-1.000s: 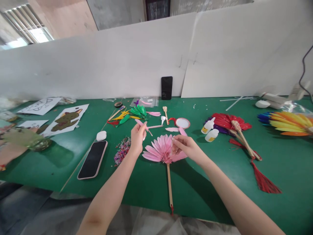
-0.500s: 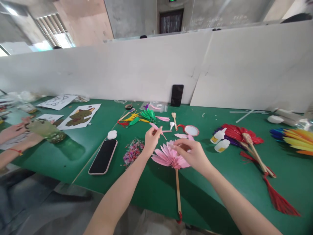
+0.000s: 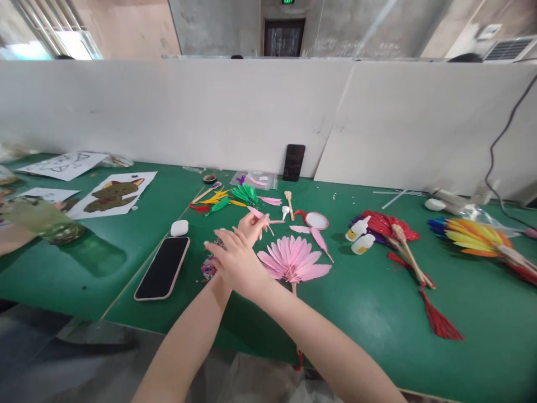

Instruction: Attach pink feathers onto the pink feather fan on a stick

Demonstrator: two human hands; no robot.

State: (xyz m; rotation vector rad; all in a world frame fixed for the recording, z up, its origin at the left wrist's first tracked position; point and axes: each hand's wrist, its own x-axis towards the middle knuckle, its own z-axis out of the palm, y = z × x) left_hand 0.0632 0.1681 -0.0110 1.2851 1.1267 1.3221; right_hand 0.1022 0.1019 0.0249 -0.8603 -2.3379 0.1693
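Nearest the lens, my right hand [image 3: 237, 263] crossed in front of my left wrist at frame centre, fingers spread wide, holding nothing. Just beyond it my left hand [image 3: 250, 225] pinched one pink feather [image 3: 260, 215], its long axis running from upper left down to lower right.

Right of both hands lay the pink feather fan [image 3: 293, 257], flat on the green table [image 3: 377, 302], its stick handle pointing toward the bottom of the frame. My right hand was nearer the fan's left edge; whether it touched the fan I could not tell. The feather in my left sat up and left of the fan head.

Left of my hands: one phone [image 3: 162, 267] face up, one small white case [image 3: 179, 228] above it, one heap of mixed confetti [image 3: 208, 267] partly hidden by my right hand.

Farther back: two glue bottles [image 3: 359, 235], one red fan [image 3: 394, 229], one round mirror [image 3: 316, 220], a loose scatter of green and yellow feathers [image 3: 235, 197]. Second phone [image 3: 294, 162] leaned on the white partition.
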